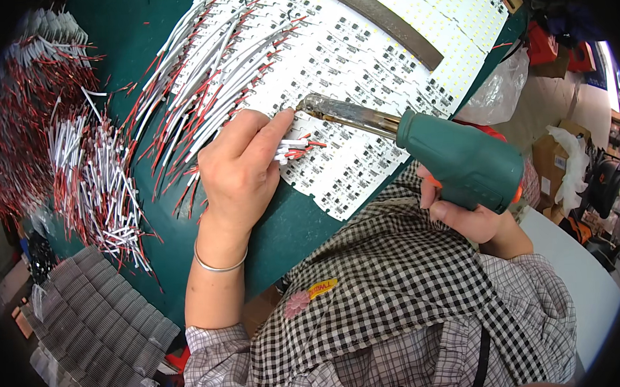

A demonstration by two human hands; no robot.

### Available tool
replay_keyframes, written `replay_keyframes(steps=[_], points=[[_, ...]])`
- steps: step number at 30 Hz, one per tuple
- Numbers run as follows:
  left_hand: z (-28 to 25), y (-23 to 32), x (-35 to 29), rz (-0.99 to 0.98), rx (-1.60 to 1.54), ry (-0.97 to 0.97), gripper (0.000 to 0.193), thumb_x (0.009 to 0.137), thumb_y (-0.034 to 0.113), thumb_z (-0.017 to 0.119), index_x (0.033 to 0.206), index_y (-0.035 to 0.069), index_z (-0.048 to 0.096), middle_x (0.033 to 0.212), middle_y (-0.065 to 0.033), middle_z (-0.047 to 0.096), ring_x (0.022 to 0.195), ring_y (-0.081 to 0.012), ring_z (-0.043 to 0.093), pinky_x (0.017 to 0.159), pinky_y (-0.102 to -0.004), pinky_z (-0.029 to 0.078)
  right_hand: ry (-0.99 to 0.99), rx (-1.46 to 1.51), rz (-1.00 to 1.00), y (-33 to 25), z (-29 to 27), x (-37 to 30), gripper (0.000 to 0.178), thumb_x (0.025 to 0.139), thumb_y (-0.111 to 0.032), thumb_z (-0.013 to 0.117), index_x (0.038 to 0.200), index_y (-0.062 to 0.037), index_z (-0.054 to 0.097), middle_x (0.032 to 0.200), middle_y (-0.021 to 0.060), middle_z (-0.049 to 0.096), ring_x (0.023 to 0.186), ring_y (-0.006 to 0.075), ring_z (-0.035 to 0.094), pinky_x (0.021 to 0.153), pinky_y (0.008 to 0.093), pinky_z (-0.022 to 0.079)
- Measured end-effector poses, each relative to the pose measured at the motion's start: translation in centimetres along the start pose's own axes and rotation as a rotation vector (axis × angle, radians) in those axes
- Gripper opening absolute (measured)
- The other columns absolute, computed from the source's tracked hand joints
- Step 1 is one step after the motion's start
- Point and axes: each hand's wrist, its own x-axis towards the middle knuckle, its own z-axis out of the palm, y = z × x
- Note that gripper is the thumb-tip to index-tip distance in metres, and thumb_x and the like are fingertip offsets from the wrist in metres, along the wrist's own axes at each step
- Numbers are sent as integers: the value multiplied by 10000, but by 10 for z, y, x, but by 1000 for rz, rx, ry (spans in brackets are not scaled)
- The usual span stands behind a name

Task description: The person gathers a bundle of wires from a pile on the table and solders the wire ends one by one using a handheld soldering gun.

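My left hand (237,169) is closed around a small bunch of short white-sleeved wires (294,150) with red ends, poking out beside its fingers. Its fingertips press near the edge of a white circuit board panel (364,155) with rows of small black parts. In my right hand (468,221) is a green soldering gun (464,159). Its metal tip reaches the board right beside my left fingertips; the exact contact point is too small to make out. Rows of white and red wires (225,78) stick out from the panel's left part.
A dark curved-looking bar (392,22) lies across the panel. Heaps of red and white wires (96,185) cover the left of the green table (178,237). Grey ridged strips (100,298) are stacked at lower left. A clear plastic bag (499,86) and a cardboard box (553,161) are at right.
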Motion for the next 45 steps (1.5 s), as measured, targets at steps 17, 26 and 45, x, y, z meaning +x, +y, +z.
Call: replay_keyframes(steps=[17,26,45], points=[[-1,7,-1,-31,92,-54,422,552,-73,620,951,49,682,774,-60,573,611,-209,591,518,-315,473,297,238,40,-25,-13,4,607,695,-59,671,1235,91,436,1118,212,540,657,199,601,458,245,494],[-14,17,5,-185,30,104,213,772,45,671,980,8,641,809,-108,581,654,-221,553,591,-286,450,205,281,-127,-30,-21,10,563,737,24,647,1272,36,471,1225,181,551,788,185,584,642,271,497],[-4,17,17,-218,94,-14,530,514,-104,649,1008,78,712,731,-50,529,601,-168,540,526,-284,444,285,338,-10,-16,-15,9,599,690,-68,718,1199,100,451,1116,223,555,670,204,604,489,256,508]])
